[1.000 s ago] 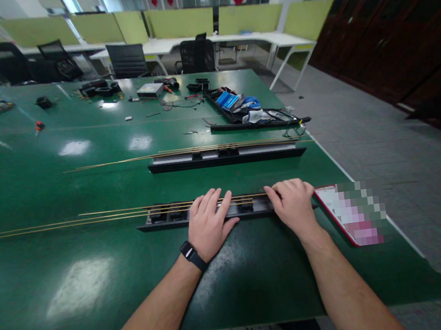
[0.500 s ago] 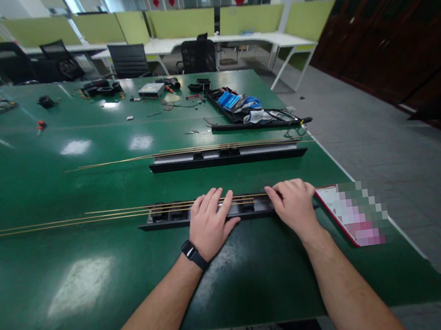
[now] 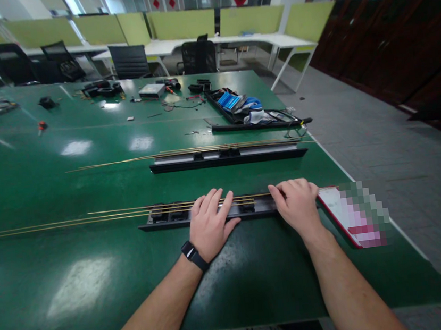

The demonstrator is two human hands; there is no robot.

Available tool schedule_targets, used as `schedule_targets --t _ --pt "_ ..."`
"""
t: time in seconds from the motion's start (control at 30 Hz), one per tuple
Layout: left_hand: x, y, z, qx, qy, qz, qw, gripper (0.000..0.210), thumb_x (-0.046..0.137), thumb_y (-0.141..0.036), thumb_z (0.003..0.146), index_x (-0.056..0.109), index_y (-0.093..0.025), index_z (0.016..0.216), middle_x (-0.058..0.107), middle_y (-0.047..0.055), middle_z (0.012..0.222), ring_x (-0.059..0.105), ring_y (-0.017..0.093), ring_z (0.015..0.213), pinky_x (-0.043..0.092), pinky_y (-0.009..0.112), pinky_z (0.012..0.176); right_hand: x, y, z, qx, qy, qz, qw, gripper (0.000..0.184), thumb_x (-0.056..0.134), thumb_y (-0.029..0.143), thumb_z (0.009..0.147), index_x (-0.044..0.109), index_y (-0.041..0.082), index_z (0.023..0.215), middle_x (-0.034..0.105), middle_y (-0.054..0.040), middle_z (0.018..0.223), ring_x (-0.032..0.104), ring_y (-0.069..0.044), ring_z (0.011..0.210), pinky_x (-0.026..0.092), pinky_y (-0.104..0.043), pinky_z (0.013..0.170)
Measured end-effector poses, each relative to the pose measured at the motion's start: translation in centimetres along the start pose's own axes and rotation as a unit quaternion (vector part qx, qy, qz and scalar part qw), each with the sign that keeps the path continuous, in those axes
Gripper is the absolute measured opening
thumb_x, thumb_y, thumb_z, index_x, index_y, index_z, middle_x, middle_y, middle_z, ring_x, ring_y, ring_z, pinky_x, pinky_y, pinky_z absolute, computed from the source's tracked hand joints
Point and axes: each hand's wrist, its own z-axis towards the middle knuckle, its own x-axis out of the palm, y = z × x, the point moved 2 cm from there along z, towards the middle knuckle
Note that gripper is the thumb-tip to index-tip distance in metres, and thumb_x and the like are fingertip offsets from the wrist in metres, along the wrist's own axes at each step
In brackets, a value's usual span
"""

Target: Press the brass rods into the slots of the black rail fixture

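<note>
Black channel (image 3: 261,214) bearing thin brass-coloured rods (image 3: 130,216) lies on the green table (image 3: 138,282), at six o'clock from the view's centre. The left hand (image 3: 211,220) lies over it, open with fingers slightly spread, gripping nothing; the right hand (image 3: 300,204) is half curled at its three-o'clock end, and I cannot tell whether it grips a rod. At twelve o'clock lies a second channel (image 3: 228,161).

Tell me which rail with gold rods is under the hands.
The front rail, beneath the left hand and right hand; the rear rail, farther off, has neither over it.
</note>
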Motion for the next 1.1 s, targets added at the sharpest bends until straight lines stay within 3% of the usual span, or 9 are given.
schedule_targets --t 0.4,0.6,0.97,1.1 --pt "-0.02 0.0 -0.01 0.0 -0.003 -0.001 1.0 0.063 0.064 -0.052 0.095 0.055 -0.024 0.15 0.059 0.013 0.15 0.051 0.032 0.142 0.037 0.049 0.116 0.11 -0.26 0.1 -0.004 -0.009 -0.045 0.999 0.05 0.045 0.048 0.106 0.063 0.02 0.068 0.071 -0.0069 0.082 0.051 -0.024 0.093 0.023 -0.042 0.087" --pt "-0.07 -0.05 0.06 0.001 -0.002 0.0 1.0 0.061 0.061 -0.053 0.096 0.055 -0.023 0.149 0.06 0.012 0.15 0.052 0.031 0.141 0.037 0.049 0.115 0.11 0.17 -0.1 -0.012 -0.008 0.014 1.0 0.04 0.05 0.05 0.104 0.068 0.022 0.082 0.072 -0.0055 0.088 0.053 -0.024 0.096 0.025 -0.041 0.089" --pt "-0.02 -0.02 -0.02 0.0 -0.003 -0.002 1.0 0.062 0.064 -0.052 0.095 0.055 -0.024 0.149 0.06 0.013 0.149 0.052 0.032 0.141 0.038 0.049 0.115 0.28 -0.18 0.09 -0.007 0.001 -0.04 0.999 0.05 0.044 0.048 0.106 0.061 0.02 0.068 0.07 -0.0063 0.079 0.051 -0.023 0.091 0.024 -0.041 0.086" --pt "-0.04 -0.06 0.02 -0.004 -0.003 -0.005 1.0 0.061 0.064 -0.052 0.095 0.056 -0.024 0.148 0.061 0.013 0.148 0.053 0.032 0.14 0.039 0.05 0.115 0.19 -0.13 -0.01 0.001 -0.008 -0.013 1.0 0.044 0.046 0.049 0.105 0.066 0.021 0.077 0.071 -0.006 0.083 0.052 -0.024 0.092 0.025 -0.041 0.087"
